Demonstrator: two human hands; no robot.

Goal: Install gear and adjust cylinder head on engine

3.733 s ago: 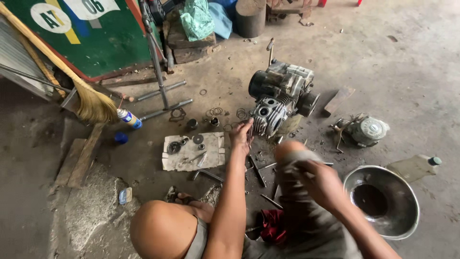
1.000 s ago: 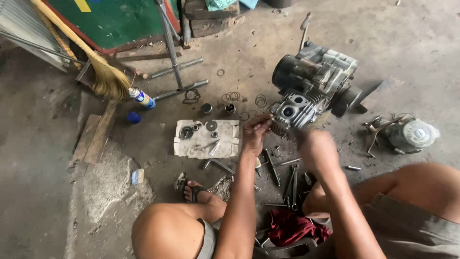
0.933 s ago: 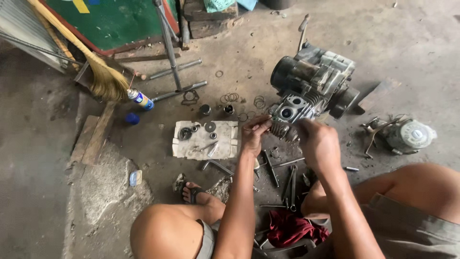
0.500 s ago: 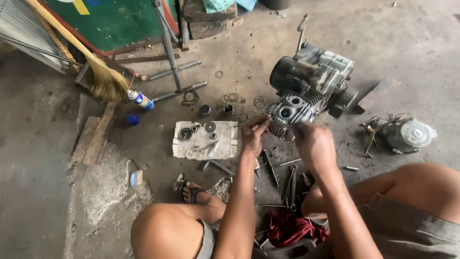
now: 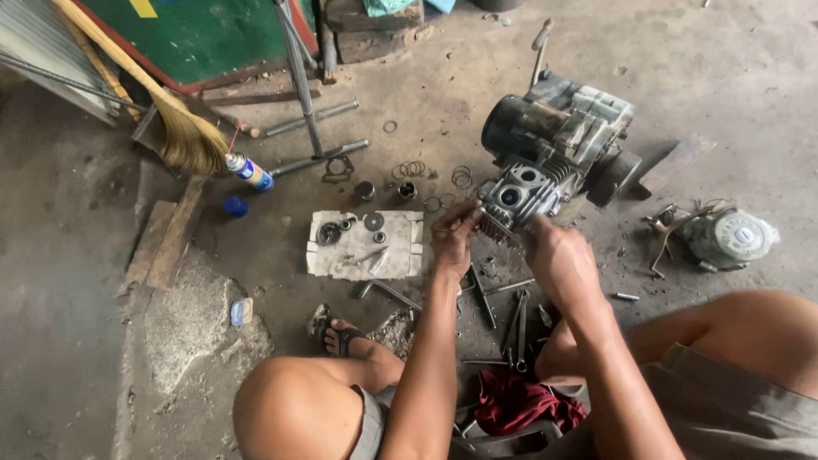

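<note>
The engine (image 5: 554, 149) sits just beyond both hands, left hand (image 5: 454, 238) fingers pinched at its finned near end, right hand (image 5: 558, 255) curled beside it.

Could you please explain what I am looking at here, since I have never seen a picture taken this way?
The camera sits on a person's head and looks down, so you see their own knees, arms and hands from above. They squat on a concrete floor. In front of them stands a small engine with a finned cylinder. The left hand and right hand both touch the engine's near end; whether either grips a small part I cannot tell. Left of the hands, a pale slab carries small round parts. Loose rings lie beyond it, and metal rods and wrenches between the knees. A spray can and a broom lie at the left, a red rag near the feet.
</note>
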